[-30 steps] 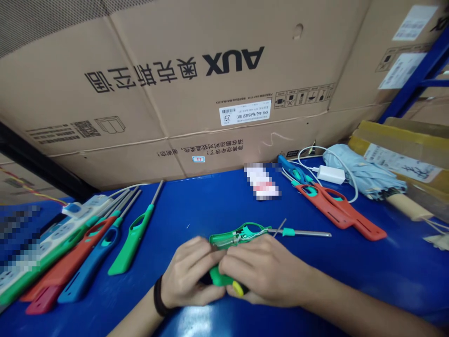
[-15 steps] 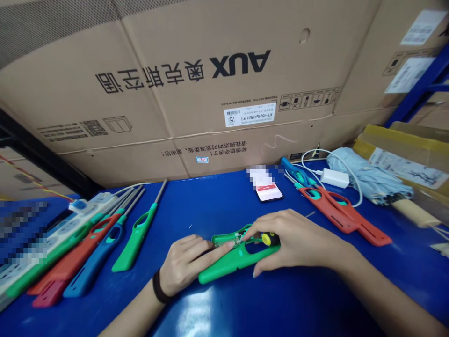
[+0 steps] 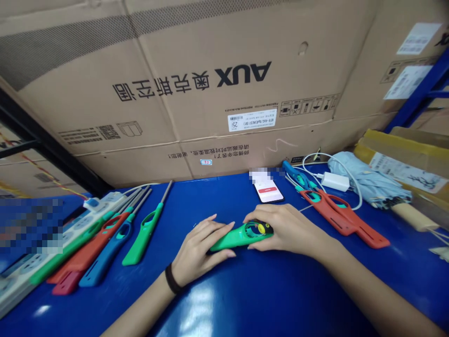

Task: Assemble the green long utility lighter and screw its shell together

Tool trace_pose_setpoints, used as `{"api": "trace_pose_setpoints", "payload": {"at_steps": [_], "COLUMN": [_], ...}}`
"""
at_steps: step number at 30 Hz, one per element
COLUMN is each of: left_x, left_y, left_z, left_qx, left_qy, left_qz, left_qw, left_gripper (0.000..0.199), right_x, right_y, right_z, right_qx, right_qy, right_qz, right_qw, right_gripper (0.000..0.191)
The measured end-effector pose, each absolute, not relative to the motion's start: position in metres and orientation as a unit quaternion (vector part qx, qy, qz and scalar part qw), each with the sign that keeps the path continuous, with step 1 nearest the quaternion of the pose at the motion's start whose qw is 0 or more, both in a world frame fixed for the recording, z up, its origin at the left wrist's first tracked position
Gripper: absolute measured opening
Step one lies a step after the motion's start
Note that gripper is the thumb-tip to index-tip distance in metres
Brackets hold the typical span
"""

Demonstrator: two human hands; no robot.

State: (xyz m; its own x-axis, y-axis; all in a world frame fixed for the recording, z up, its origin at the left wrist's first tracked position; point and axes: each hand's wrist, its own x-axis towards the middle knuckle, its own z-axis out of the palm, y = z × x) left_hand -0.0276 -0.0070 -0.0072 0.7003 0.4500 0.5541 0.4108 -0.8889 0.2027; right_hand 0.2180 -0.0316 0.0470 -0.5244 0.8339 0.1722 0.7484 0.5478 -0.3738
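A green lighter casing (image 3: 229,239) lies across the middle, its two halves now together as one body. My left hand (image 3: 199,248) grips its left end, fingers over the top and thumb along the near side. Around the right end, by the trigger opening, my right hand (image 3: 284,230) is closed. A black and yellow piece (image 3: 263,228) shows beside the opening, partly under my right fingers; whether it belongs to a separate tool cannot be made out.
Several long lighters, among them a green one (image 3: 142,238), lie at the left beside a white power strip (image 3: 70,236). Behind my hands is a phone (image 3: 268,189). Red lighters (image 3: 329,213), a charger (image 3: 335,181) and a folded umbrella (image 3: 365,180) are at the right.
The two green halves, lying apart and open before, are now pressed together. My left hand has moved from pointing inside the casing to wrapping its left end. The view has shifted slightly.
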Motion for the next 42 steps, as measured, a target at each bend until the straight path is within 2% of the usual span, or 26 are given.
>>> {"api": "trace_pose_setpoints", "payload": {"at_steps": [3,8,12,14,19,24,29,36,42], "left_x": [-0.018,-0.002,0.001,0.000,-0.002,-0.001,-0.005,-0.004,-0.006], "left_y": [-0.003,0.006,0.009,0.009,0.008,0.008,0.005,-0.004,-0.006], "left_z": [-0.010,-0.008,-0.010,-0.012,-0.015,-0.019,-0.019,-0.017,-0.011], "left_qx": [0.915,0.930,0.917,0.908,0.894,0.886,0.865,0.830,0.834], "left_qy": [0.245,0.218,0.239,0.259,0.335,0.347,0.375,0.382,0.368], "left_qz": [0.317,0.297,0.313,0.317,0.296,0.306,0.334,0.407,0.400], "left_qw": [0.041,0.001,-0.068,-0.083,-0.024,-0.009,0.024,0.008,0.095], "left_gripper": [0.040,0.036,0.030,0.030,0.023,0.018,0.014,0.014,0.019], "right_x": [0.217,0.221,0.236,0.249,0.278,0.281,0.280,0.282,0.280], "right_y": [-0.029,-0.026,-0.025,-0.025,-0.027,-0.025,-0.024,-0.023,-0.021], "right_z": [0.045,0.049,0.059,0.062,0.051,0.034,0.033,0.033,0.032], "right_qx": [-0.449,-0.462,-0.501,-0.535,-0.570,-0.570,-0.566,-0.572,-0.570], "right_qy": [-0.867,-0.863,-0.835,-0.812,-0.780,-0.777,-0.781,-0.781,-0.783], "right_qz": [0.106,0.094,0.118,0.144,0.247,0.258,0.253,0.240,0.242], "right_qw": [0.187,0.182,0.194,0.185,0.078,0.059,0.069,0.065,0.064], "right_gripper": [0.035,0.034,0.049,0.050,0.039,0.018,0.020,0.022,0.017]}}
